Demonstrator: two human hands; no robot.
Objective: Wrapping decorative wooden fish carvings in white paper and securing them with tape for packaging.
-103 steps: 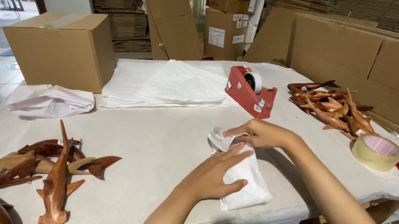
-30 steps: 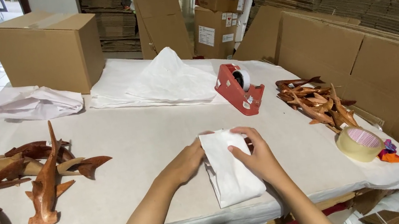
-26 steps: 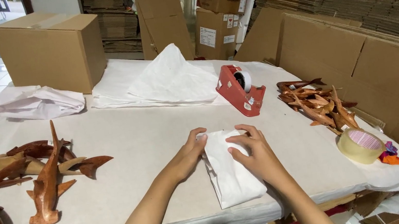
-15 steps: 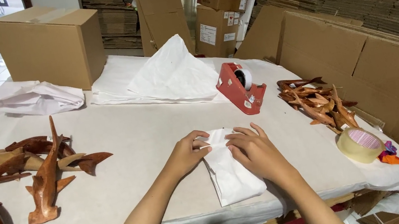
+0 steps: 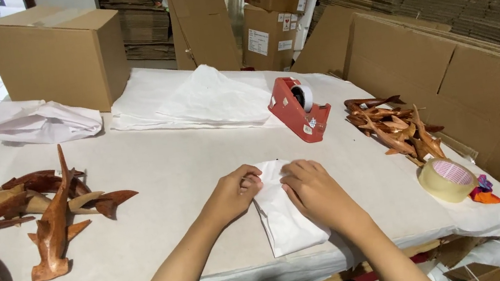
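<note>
A small bundle wrapped in white paper (image 5: 288,223) lies near the front edge of the paper-covered table (image 5: 169,171). My left hand (image 5: 231,195) pinches the bundle's upper left corner with curled fingers. My right hand (image 5: 317,193) presses flat on its upper right side, fingers folding the paper edge inward. What is inside the wrapping is hidden.
Carved wooden sharks and dolphins (image 5: 45,215) lie at the left. A red tape dispenser (image 5: 298,109) stands beyond the bundle, smaller wooden carvings (image 5: 395,126) and a tape roll (image 5: 446,179) at the right. White paper sheets (image 5: 198,99), crumpled paper (image 5: 42,121) and a cardboard box (image 5: 55,54) sit behind.
Both hands slid up from the bundle's sides to its top end, and the paper there is now folded in tighter. The bundle stayed in place.
</note>
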